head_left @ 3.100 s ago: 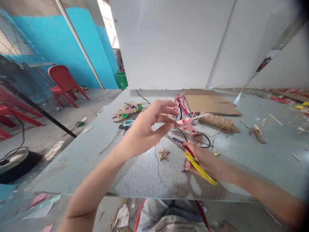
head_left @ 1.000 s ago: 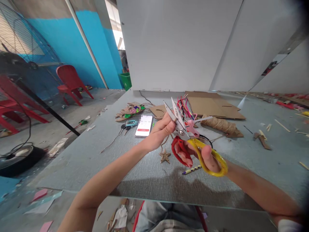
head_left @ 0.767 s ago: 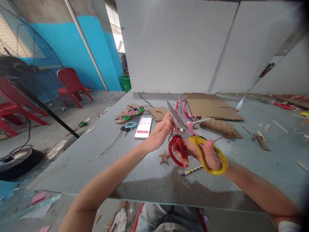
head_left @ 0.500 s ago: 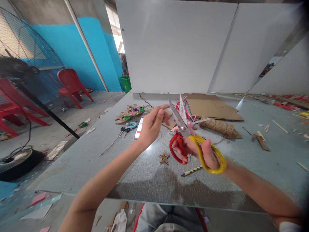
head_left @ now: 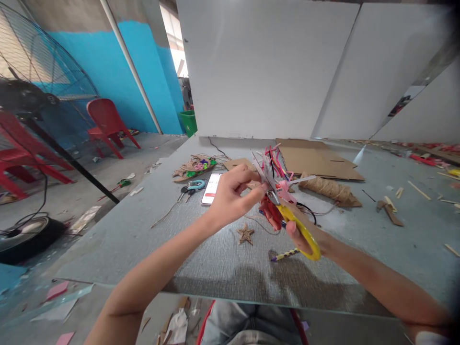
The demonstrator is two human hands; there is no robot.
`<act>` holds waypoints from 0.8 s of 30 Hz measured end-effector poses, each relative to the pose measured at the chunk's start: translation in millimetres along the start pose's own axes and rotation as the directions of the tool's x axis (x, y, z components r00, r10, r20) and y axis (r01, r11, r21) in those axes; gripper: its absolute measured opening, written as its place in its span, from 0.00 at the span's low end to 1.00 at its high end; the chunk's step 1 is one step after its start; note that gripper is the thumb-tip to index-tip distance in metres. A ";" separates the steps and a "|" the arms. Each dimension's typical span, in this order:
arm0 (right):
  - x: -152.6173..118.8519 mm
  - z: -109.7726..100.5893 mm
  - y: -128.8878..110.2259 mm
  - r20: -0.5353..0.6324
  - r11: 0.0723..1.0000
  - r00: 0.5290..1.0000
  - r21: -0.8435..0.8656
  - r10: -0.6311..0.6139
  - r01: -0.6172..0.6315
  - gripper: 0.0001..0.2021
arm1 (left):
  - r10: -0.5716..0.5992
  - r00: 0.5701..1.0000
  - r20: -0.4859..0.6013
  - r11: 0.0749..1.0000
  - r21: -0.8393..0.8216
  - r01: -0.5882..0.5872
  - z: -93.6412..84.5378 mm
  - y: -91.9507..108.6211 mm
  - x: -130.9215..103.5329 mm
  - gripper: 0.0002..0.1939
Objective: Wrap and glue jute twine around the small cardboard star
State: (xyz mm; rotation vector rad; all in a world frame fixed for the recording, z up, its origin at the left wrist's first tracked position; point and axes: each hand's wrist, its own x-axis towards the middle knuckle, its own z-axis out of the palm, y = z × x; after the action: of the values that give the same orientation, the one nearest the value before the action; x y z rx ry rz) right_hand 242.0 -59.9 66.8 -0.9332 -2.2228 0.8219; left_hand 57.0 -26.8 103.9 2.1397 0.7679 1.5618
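Note:
My right hand (head_left: 295,233) grips scissors (head_left: 293,216) with one red and one yellow handle, thumb through the yellow loop. Their blades point up and away, partly apart. At the blades, my left hand (head_left: 233,194) has its thumb and fingers curled together; whatever is between the fingertips is too small to make out. A star (head_left: 245,234) wrapped in brown twine lies on the table below the hands. Close to it is a pale patterned pencil (head_left: 285,255) with a purple tip. Behind the scissors sits a pink tool (head_left: 285,190), partly hidden, probably a glue gun.
A phone (head_left: 211,189), keys with a blue carabiner (head_left: 196,185) and a decorated cardboard piece (head_left: 194,166) lie on the left. Toward the back are cardboard sheets (head_left: 316,160), a twine roll (head_left: 328,190) and colourful pipe cleaners (head_left: 275,155). Wood scraps (head_left: 390,211) are scattered right.
My left hand has moved right, its fingers closing in at the scissor blades. The scissors have turned and shifted slightly left, and their blades stand closer together.

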 end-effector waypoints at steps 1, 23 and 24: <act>0.0 0.1 0.5 0.007 1.000 1.000 0.009 -0.010 0.010 0.31 | 0.037 0.999 -0.008 0.999 0.037 -0.037 0.0 -1.4 0.4 0.07; 2.2 3.8 -1.4 -0.002 0.998 0.999 0.030 0.048 -0.048 0.33 | -0.008 0.999 0.044 0.974 0.228 -0.003 3.4 -5.2 4.7 0.11; 0.6 1.5 -0.5 0.008 0.997 0.999 0.061 0.049 -0.049 0.33 | -0.011 0.999 0.049 0.974 0.226 -0.001 0.3 -3.0 5.1 0.11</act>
State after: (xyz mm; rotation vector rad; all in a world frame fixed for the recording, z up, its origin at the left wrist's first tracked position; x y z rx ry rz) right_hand 240.4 -60.2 66.4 -0.9605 -2.1748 0.9116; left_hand 57.9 -21.3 105.7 2.3239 0.9747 1.4737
